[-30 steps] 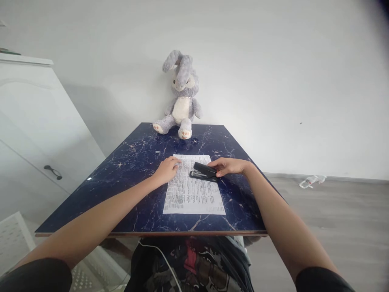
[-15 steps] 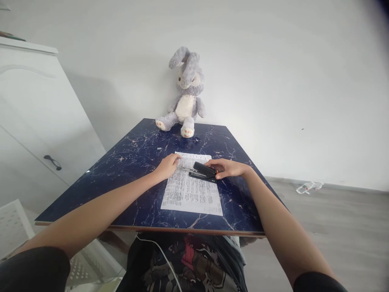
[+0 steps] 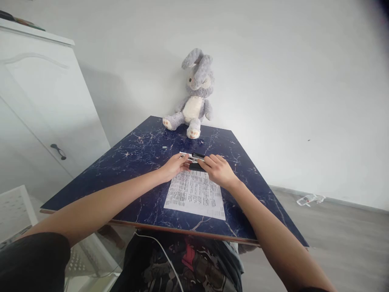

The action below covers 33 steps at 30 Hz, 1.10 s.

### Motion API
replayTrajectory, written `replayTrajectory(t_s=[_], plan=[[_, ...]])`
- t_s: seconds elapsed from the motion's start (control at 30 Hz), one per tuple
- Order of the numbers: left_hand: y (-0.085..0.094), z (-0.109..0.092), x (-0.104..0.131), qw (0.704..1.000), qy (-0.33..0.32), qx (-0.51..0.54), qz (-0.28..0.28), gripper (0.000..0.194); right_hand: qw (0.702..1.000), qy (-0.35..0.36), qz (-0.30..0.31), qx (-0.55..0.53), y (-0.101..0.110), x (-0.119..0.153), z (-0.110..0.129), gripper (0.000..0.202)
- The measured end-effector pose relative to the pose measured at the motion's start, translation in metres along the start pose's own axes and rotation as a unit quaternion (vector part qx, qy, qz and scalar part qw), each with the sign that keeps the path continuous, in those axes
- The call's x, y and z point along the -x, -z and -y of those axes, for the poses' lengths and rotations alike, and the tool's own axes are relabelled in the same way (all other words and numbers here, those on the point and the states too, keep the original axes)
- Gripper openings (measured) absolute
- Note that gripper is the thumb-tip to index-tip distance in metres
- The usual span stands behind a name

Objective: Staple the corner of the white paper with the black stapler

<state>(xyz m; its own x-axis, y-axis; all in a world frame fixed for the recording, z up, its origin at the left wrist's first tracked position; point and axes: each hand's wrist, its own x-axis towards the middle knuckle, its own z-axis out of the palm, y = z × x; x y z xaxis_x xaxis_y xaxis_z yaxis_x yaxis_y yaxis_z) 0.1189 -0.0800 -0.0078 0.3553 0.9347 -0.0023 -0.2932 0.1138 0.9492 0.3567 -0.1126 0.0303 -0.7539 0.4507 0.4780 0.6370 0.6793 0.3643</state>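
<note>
A black stapler point(image 3: 197, 166), its top cover lifted from the base and metal showing between, is above the far end of a printed sheet of paper point(image 3: 194, 194). My right hand point(image 3: 219, 169) is closed around the stapler's right end. At its left end, my left hand point(image 3: 176, 165) has its fingers closed on the metal part; the fingertips are partly hidden. The paper lies flat on the blue marbled table point(image 3: 133, 178).
A grey plush rabbit point(image 3: 194, 105) sits at the table's far edge against the wall. A small pale piece point(image 3: 164, 147) lies left of the paper's far end. A white cabinet point(image 3: 54, 101) stands at left. Clear plastic packaging point(image 3: 308, 199) is on the floor at right.
My right hand has shifted its hold on the stapler, which has turned and moved toward the paper's far end. My left hand has come from the paper's edge onto the stapler's metal end.
</note>
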Motion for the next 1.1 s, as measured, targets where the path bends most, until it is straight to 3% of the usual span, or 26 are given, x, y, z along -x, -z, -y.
replayTrajectory(t_s=[0.1,0.2,0.3,0.4,0.5,0.6,0.77,0.9,1.03,1.1], plan=[[0.002,0.002,-0.001,1.000,0.009,0.002,0.006,0.018,1.000,0.013,-0.003,0.020,0.001,-0.001,0.004,0.037],[0.004,0.002,-0.001,0.999,-0.005,-0.029,-0.013,0.019,0.999,-0.031,-0.011,-0.033,-0.002,0.000,0.002,0.039],[0.005,-0.003,0.000,0.991,-0.089,-0.073,-0.062,0.025,0.975,-0.168,-0.027,-0.145,-0.007,0.001,-0.003,0.037],[0.003,-0.014,0.007,0.964,-0.212,-0.140,-0.080,0.034,0.920,-0.254,0.010,-0.297,-0.012,0.001,-0.010,0.017],[-0.004,-0.025,0.018,0.948,-0.258,-0.178,-0.051,0.040,0.892,-0.222,0.072,-0.388,-0.014,0.001,-0.012,0.014],[-0.012,-0.028,0.029,0.946,-0.243,-0.215,-0.006,0.044,0.899,-0.171,0.102,-0.391,-0.012,0.000,-0.009,0.023],[-0.018,-0.020,0.037,0.943,-0.213,-0.251,0.055,0.046,0.943,-0.067,-0.035,-0.324,-0.004,-0.005,0.001,0.068],[-0.019,-0.016,0.037,0.946,-0.208,-0.223,0.111,0.047,0.949,0.014,-0.094,-0.301,-0.003,-0.008,0.012,0.039],[-0.017,-0.018,0.038,0.932,-0.227,-0.257,0.120,0.046,0.941,-0.017,-0.150,-0.302,0.000,-0.011,0.018,0.025],[-0.011,-0.023,0.036,0.901,-0.264,-0.335,0.085,0.038,0.931,-0.070,-0.175,-0.312,0.003,-0.011,0.011,0.024]])
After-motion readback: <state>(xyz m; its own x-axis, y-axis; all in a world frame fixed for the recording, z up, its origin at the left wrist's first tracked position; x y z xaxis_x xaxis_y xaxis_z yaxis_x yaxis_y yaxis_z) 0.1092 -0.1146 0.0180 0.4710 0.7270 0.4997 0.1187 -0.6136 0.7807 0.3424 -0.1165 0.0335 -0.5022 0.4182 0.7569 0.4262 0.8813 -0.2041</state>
